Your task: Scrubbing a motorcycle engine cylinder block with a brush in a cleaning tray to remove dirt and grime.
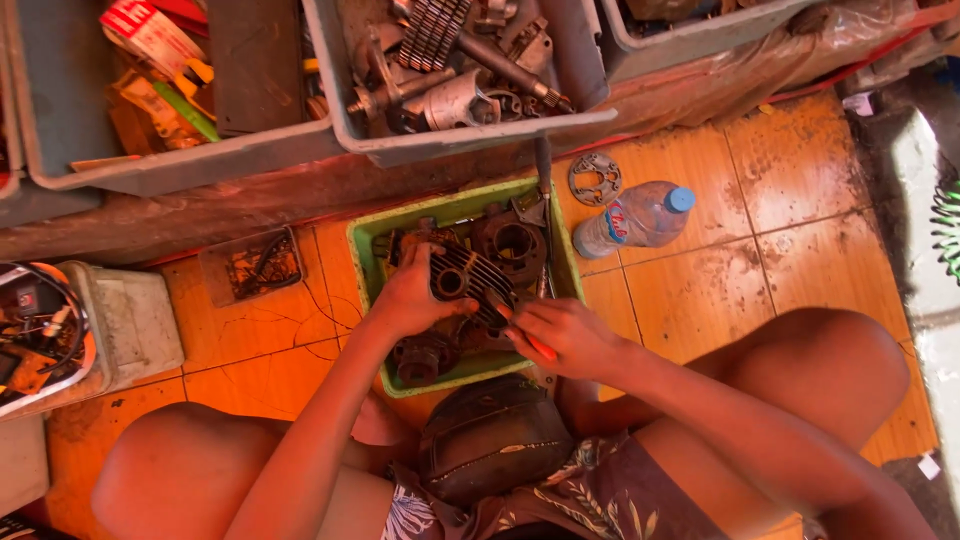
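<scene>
Two bare hands work on a dark, finned engine cylinder head lying in the green tray, near its middle, on the orange tiled floor. The left hand closes round the head's left side. The right hand pinches an orange-handled tool against its fins; the tool's tip is hidden. Greasy parts beneath blur together. A plastic bottle lies beside the tray's right edge.

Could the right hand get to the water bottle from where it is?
Probably yes: the bottle lies on open floor beside the green tray, nothing between, though the right hand holds an orange-handled tool.
</scene>
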